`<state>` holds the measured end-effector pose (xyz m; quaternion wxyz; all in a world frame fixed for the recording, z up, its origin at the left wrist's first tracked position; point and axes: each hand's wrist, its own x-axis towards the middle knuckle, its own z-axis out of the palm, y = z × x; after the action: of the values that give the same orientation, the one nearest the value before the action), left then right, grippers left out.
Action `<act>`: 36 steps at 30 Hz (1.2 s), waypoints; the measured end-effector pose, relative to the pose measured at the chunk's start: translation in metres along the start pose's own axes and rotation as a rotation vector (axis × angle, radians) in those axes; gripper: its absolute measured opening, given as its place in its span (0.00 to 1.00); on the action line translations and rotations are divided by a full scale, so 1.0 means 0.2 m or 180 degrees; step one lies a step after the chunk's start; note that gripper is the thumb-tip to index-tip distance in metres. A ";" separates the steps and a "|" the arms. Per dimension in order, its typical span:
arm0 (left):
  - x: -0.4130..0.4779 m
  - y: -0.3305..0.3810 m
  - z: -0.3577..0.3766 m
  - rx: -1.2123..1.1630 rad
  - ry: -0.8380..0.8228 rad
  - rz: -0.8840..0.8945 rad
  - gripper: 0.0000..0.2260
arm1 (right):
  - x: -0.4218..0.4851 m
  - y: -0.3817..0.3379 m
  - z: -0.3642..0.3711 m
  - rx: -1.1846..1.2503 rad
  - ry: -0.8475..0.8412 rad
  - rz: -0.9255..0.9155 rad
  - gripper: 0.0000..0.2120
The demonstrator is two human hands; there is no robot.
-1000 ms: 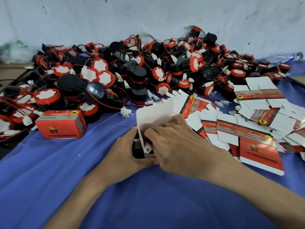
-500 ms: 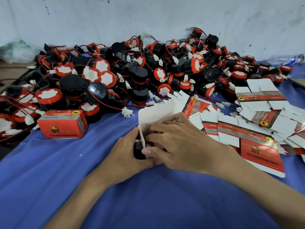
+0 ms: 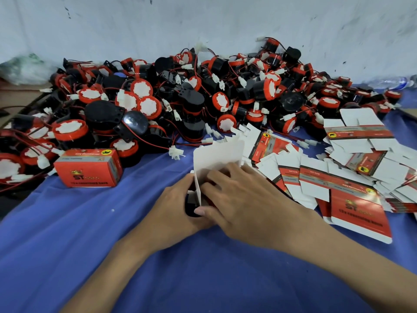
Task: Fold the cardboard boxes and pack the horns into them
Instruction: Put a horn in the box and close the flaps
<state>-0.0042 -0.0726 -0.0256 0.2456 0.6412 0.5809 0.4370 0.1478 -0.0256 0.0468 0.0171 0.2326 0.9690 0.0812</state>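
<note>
A half-folded cardboard box stands on the blue cloth at centre, its white flap up. My left hand grips the box's near left side, where a black horn shows at the open end. My right hand lies over the box from the right, fingers curled round its body and thumb at the open end. A big heap of black and red horns with wires fills the back. Flat unfolded boxes lie spread at the right.
A closed red packed box sits at the left by the horn heap. The blue cloth covers the table in front of me. A white wall stands behind the heap, with a plastic bottle at far right.
Both hands have stayed on the box and shifted slightly; the right thumb has moved down to the open end beside the horn. The white flap stays raised.
</note>
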 end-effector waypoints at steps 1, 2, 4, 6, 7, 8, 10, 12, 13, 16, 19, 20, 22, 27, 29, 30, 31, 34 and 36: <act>0.00 0.00 0.00 -0.0018 0.0007 -0.0001 0.24 | 0.01 0.00 0.00 -0.0106 -0.0047 -0.0086 0.22; 0.00 0.00 0.00 -0.0041 0.0011 -0.0003 0.24 | 0.01 0.01 0.00 -0.0215 -0.0125 -0.0206 0.23; 0.00 0.00 0.00 -0.0087 0.0002 -0.0047 0.24 | 0.02 0.02 0.00 -0.0281 -0.0272 -0.0299 0.24; 0.00 0.01 0.00 -0.0147 -0.0013 -0.0102 0.25 | 0.02 0.05 0.00 -0.0263 -0.0275 -0.0293 0.19; 0.00 0.01 0.00 -0.0183 -0.0025 -0.0122 0.26 | 0.02 0.06 0.00 -0.0263 -0.0273 -0.0302 0.18; 0.00 0.01 0.00 -0.0205 -0.0036 -0.0131 0.27 | 0.02 0.06 0.00 -0.0260 -0.0272 -0.0296 0.19; 0.00 0.01 0.00 -0.0185 -0.0039 -0.0121 0.27 | 0.01 0.07 0.01 -0.0161 -0.0225 -0.0172 0.17; 0.00 0.01 0.00 -0.0168 -0.0026 -0.0085 0.26 | 0.01 0.06 0.01 0.0020 -0.0080 -0.0048 0.15; 0.00 0.01 0.00 -0.0159 -0.0024 -0.0044 0.25 | 0.02 0.05 0.02 0.0128 0.0001 0.0017 0.14; -0.01 0.01 -0.02 -0.0568 -0.0172 0.0095 0.20 | 0.04 0.07 0.01 0.0605 0.0092 0.0220 0.11; -0.03 0.02 -0.03 -0.1172 -0.0225 0.0117 0.15 | 0.04 0.06 0.00 0.0954 0.0057 0.0236 0.09; -0.03 0.02 -0.02 -0.1259 -0.0158 0.0069 0.13 | 0.03 0.05 0.00 0.0940 0.0076 0.0207 0.09; -0.02 0.03 0.00 -0.1379 0.0003 -0.0045 0.13 | 0.03 0.04 0.01 0.0794 0.0116 0.0109 0.10; -0.01 0.01 0.01 -0.1202 0.0044 -0.0183 0.20 | 0.00 0.03 0.02 0.0054 0.0116 -0.0418 0.15; -0.01 0.02 0.00 -0.1176 0.0068 -0.0230 0.20 | -0.03 0.00 0.04 -0.0038 0.0163 -0.0323 0.18; 0.00 0.03 0.00 -0.1141 0.0081 -0.0242 0.20 | -0.04 -0.01 0.05 -0.0025 0.0195 -0.0239 0.21; 0.00 0.03 0.01 -0.1092 0.0093 -0.0254 0.20 | -0.05 -0.02 0.06 -0.0115 0.0274 -0.0194 0.23; 0.01 0.02 0.01 -0.0963 0.0110 -0.0321 0.20 | -0.06 -0.03 0.11 -0.0430 0.0605 -0.0196 0.21; 0.01 0.02 0.02 -0.0975 0.0121 -0.0403 0.21 | -0.08 -0.01 0.14 -0.0198 0.0762 -0.0311 0.15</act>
<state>0.0012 -0.0707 -0.0232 0.3565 0.5500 0.5513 0.5162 0.1640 -0.0310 0.0185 -0.0875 0.1730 0.9713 0.1375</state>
